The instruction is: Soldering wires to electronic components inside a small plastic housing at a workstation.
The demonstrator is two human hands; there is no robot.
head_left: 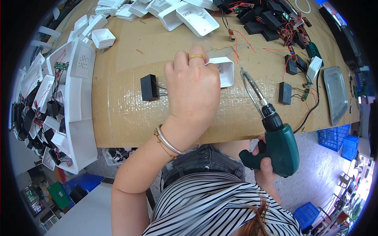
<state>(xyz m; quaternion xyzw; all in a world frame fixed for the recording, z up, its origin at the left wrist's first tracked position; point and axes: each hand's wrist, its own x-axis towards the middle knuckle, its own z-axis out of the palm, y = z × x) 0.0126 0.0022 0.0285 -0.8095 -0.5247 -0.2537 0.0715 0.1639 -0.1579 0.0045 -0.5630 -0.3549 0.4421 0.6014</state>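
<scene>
My left hand (193, 88), with a ring and bracelets, is closed over the middle of the cardboard-covered bench, its fingertips turned down out of sight. It covers the left end of a small white plastic case (225, 72). Dark wires from a black box (149, 87) run under this hand, so whatever its fingers pinch is hidden. My right hand (265, 169) is wrapped round the handle of a green soldering gun (282, 149). The gun's metal tip points up and left, just right of the white case, beside a thin red wire (236, 51).
White plastic cases (197, 19) pile up at the back, black boxes with red wires (271, 19) at the back right. A white bin (80, 106) of parts stands left. At right lie another black box with a circuit board (285, 93), a shallow tray (336, 94) and the gun's cord (313, 110).
</scene>
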